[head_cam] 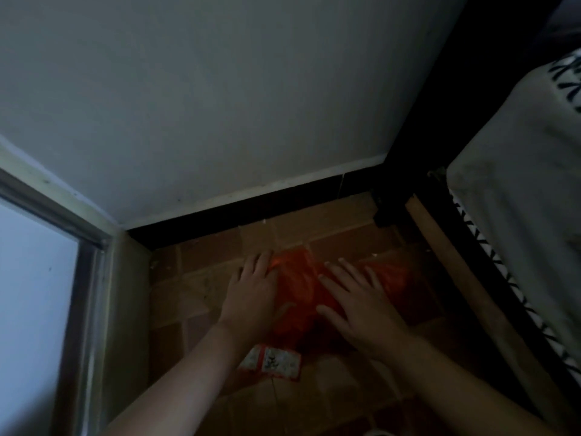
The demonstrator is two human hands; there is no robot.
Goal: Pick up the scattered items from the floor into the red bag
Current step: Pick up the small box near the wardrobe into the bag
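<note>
Forearms: two bare forearms enter from the bottom edge, nearest the camera, reaching forward and down to the floor.
Packet: red-edged packet [273, 361] with white speckled panels lies flat on the tiles just nearer than the bag, touching or slightly under its near edge; its long axis runs left to right.
Red bag: red bag [298, 284], thin orange-red plastic, is spread flat on the tiled floor [176, 291] near the wall corner; its long axis runs left to right, from the left hand past the right hand toward the bed. Which way its mouth points cannot be told.
Left hand: left hand [253, 294] lies palm down on the bag's left end, fingers straight and spread, grasping nothing.
Right hand: right hand [358, 306] lies palm down on the bag's middle to right part, fingers straight and splayed, gripping nothing.
Key relation: the packet sits behind the fingers, toward the wrists, and closest to the left wrist; the left hand looks better placed to draw back and take it, while the right holds the bag down.
Step judged: flattening or opening the bag; packet not yet inside.
Surroundings: grey wall [220, 105] with dark skirting ahead, window frame [88, 247] on the left, patterned bedding [518, 199] over a bed edge on the right.
</note>
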